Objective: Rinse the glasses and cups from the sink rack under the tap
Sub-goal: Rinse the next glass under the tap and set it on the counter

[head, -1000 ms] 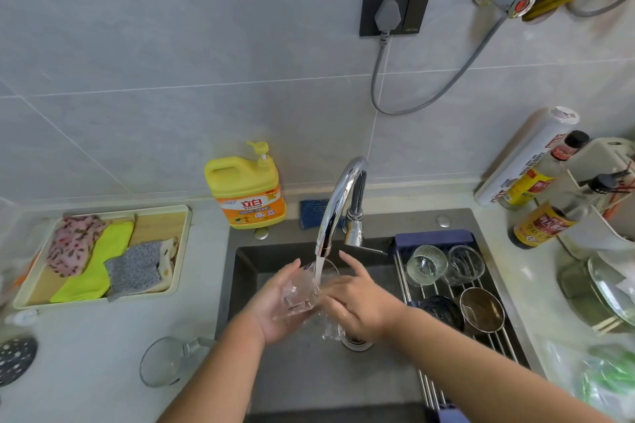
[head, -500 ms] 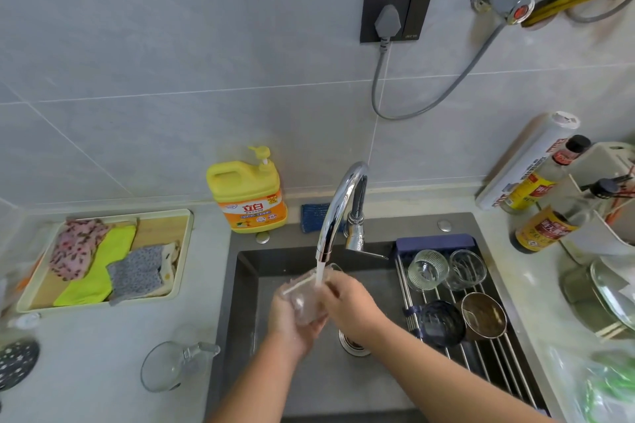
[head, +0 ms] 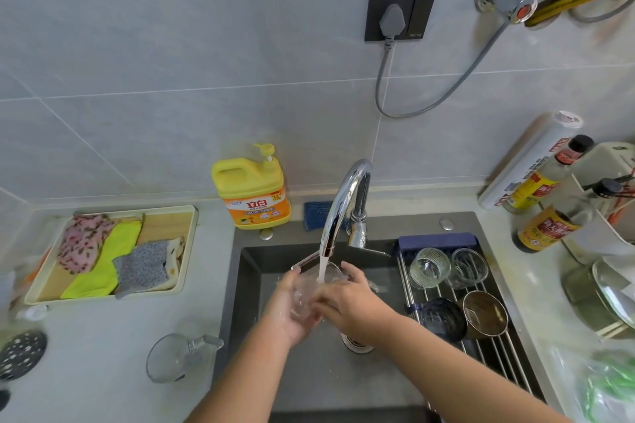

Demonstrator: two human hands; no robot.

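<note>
Gripping a clear glass (head: 309,288) from both sides, the two hands meet over the middle of the sink (head: 309,381), directly under the tap (head: 343,196). The left hand (head: 288,309) cups the lower body of the glass, its fingers curled round the base from beneath and its thumb raised along the left wall. The right hand (head: 354,302) closes on the right side, thumb lifted near the rim and fingers wrapped across the near face. How far those fingertips reach behind the glass cannot be told.

The glass is tilted rather than upright. Its long axis runs from the base, low in the left palm, up and away to the mouth, which opens toward the spout. The water stream (head: 322,268) falls into that mouth just inside the rim.

To the right, the rack (head: 498,354) spans the sink edge. It carries a ribbed glass (head: 429,267) and a plain glass (head: 469,266) side by side at the back. A dark blue cup (head: 443,318) and a metal cup (head: 485,316) sit nearer, all mouth up. On the counter left of the sink, a glass mug (head: 175,355) lies with its handle pointing toward the basin.
</note>
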